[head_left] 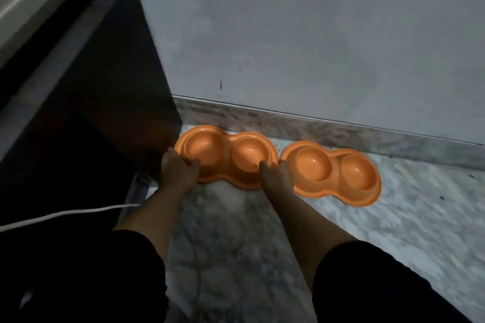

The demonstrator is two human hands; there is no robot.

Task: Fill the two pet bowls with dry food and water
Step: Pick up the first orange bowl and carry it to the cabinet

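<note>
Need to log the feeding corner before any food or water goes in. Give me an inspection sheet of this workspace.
Surface: grey-white marble floor, dimly lit.
Job's things: two orange plastic double-well pet bowls side by side near the wall; left bowl held by both hands, right bowl lying untouched on the floor. All four wells look empty, no food or water seen.
Clutter: nothing seen.
Grippers: left hand grips the left bowl's left end; right hand grips its right end.
Cables: white cord runs along the dark area at left.
Surroundings: grey wall with stone skirting; dark cabinet at left.
</note>
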